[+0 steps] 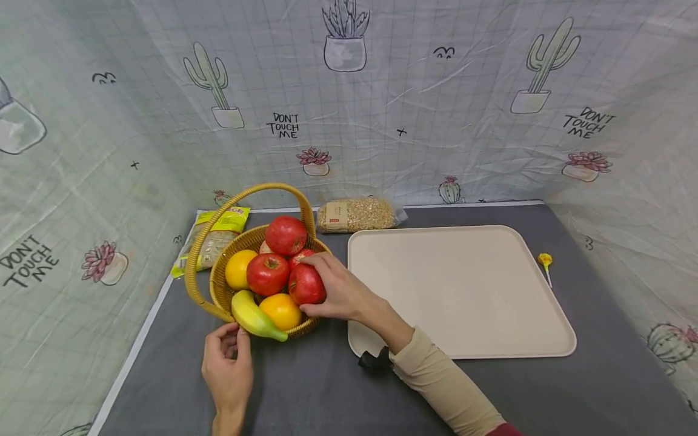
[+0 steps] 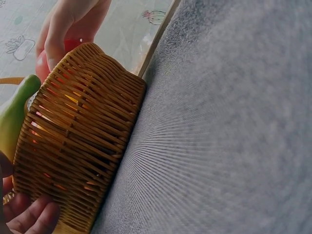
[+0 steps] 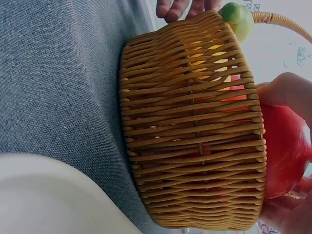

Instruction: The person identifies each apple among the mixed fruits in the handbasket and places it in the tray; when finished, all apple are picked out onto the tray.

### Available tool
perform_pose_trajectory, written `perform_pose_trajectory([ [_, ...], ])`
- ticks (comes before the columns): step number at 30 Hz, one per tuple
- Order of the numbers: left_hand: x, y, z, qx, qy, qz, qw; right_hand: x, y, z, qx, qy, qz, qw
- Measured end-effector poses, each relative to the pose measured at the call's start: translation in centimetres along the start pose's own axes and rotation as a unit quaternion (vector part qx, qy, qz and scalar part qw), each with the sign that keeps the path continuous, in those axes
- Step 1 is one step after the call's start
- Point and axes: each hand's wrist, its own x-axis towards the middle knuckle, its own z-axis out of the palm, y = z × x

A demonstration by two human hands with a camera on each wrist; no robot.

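A woven wicker basket point(image 1: 220, 290) with a tall arched handle sits at left on the dark cloth, filled with fruit. At its right side my right hand point(image 1: 340, 287) grips a red apple point(image 1: 306, 284) between thumb and fingers. The wrist view on that side shows this apple point(image 3: 285, 151) at the rim. My left hand point(image 1: 229, 357) pinches the basket's near-left rim, close to the handle's base, below the banana point(image 1: 253, 315). Other red apples point(image 1: 268, 274) and two oranges point(image 1: 280, 310) lie around the gripped one. The left wrist view shows the basket's woven wall point(image 2: 83, 126).
A beige tray point(image 1: 458, 290) lies right of the basket. Behind stand a clear bag of grain point(image 1: 360, 215) and a yellow-green packet point(image 1: 218, 239). A small yellow flower-like item on a white stick point(image 1: 545, 261) lies right of the tray. Patterned cloth walls enclose the table.
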Motion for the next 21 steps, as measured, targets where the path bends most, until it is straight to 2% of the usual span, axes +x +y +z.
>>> perform_pose_trajectory([
  [7, 0.0, -0.1, 0.0, 0.001, -0.003, -0.003, 1.0000, 0.0, 0.3, -0.8, 0.022, 0.042, 0.007, 0.9988],
  [21, 0.0, -0.2, 0.1, 0.012, -0.005, -0.018, 0.9998, -0.3, 1.4, -3.7, 0.053, 0.120, 0.074, 0.9886],
])
